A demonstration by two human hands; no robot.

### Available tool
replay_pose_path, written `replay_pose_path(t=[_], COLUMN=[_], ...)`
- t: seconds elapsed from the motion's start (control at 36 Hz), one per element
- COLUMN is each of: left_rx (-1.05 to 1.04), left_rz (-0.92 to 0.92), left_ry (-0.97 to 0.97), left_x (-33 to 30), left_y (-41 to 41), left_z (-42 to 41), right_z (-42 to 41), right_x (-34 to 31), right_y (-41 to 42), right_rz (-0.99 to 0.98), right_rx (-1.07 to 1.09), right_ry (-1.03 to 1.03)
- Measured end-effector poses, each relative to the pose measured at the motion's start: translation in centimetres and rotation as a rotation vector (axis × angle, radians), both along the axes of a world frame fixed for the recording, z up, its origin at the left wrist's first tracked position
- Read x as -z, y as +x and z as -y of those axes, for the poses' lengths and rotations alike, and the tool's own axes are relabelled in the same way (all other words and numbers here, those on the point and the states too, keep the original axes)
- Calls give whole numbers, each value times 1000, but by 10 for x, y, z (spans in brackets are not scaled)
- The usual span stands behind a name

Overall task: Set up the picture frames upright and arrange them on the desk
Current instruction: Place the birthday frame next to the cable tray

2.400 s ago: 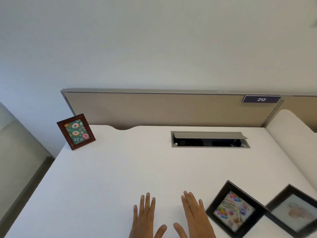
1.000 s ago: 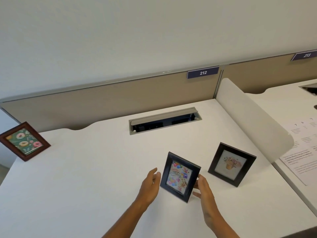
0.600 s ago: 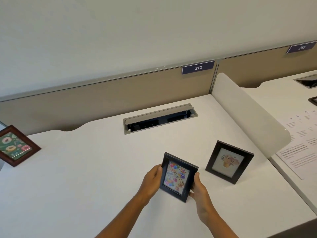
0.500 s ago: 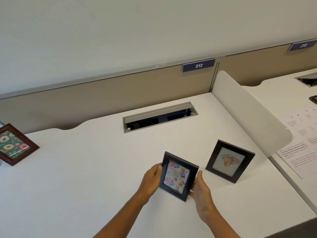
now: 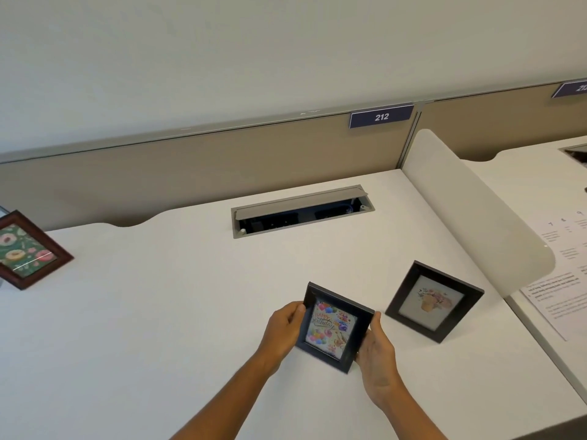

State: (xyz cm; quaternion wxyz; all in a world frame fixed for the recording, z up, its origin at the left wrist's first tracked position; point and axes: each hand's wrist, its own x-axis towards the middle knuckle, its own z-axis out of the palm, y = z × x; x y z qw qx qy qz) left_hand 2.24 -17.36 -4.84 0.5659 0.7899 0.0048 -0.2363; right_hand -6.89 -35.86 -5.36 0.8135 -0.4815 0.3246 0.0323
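White desk carries a black birthday frame near its front, upright, long side vertical, picture facing the person. Left hand and right hand each close their grip on one side edge.

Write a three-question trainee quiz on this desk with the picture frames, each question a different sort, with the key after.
1. True or false: both hands grip the birthday frame by its side edges.
2. Multiple choice: where is the flower frame relative to the birthday frame? A) to its left B) to its right C) under it
3. Fill in: the number on the blue sign above the back panel is ___.

Key:
1. True. The left hand holds its left edge and the right hand its right edge.
2. B. It stands apart on the desk, untouched.
3. 212.
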Motion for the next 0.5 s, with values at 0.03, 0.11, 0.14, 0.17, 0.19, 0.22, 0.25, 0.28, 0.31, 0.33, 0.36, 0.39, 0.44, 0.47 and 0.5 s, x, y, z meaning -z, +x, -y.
replay_pose_path(t=[0.03,0.11,0.14,0.17,0.19,0.22,0.25,0.28,0.31,0.33,0.36,0.39,0.44,0.47,0.5], left_rx=[-6,-29,-39,-48,-56,-65,-76,-86,-98,-110,-124,-139,-162,-171,-181], left_rz=[-1,9,15,20,23,27,31,36,41,47,52,55,59,57,54], left_ry=[-1,0,-1,-2,0,3,6,8,10,10,6,2,-1,-1,-4], left_x=[1,4,3,3,1,0,-1,-3,-5,-7,-10,-12,-15,-16,-17], left_y=[0,-2,-3,-3,-4,-5,-6,-6,-7,-7,-7,-7,-6,-6,-5], left_z=[-1,-6,-8,-11,-14,-17,-21,-25,-28,-33,-37,-42,-52,-58,-64], right_z=[-1,-4,-6,-8,-10,-12,-15,-17,-20,-23,-26,-30,-38,-42,-47], right_x=[0,-3,-5,-8,-10,-12,-14,-17,-19,-21,-23,-26,-31,-33,-36], right_y=[0,2,2,3,4,6,7,9,11,14,17,21,28,32,37], right_rz=[-1,-9,-13,-15,-18,-19,-19,-17,-17,-17,-17,-15,-9,-6,-2], right_rx=[-9,-32,-37,-44,-52,-63,-76,-91,-104,-118,-136,-158,-206,-230,-255], right_ry=[-6,-21,-24,-28,-32,-37,-44,-53,-61,-69,-77,-85,-99,-105,-111])
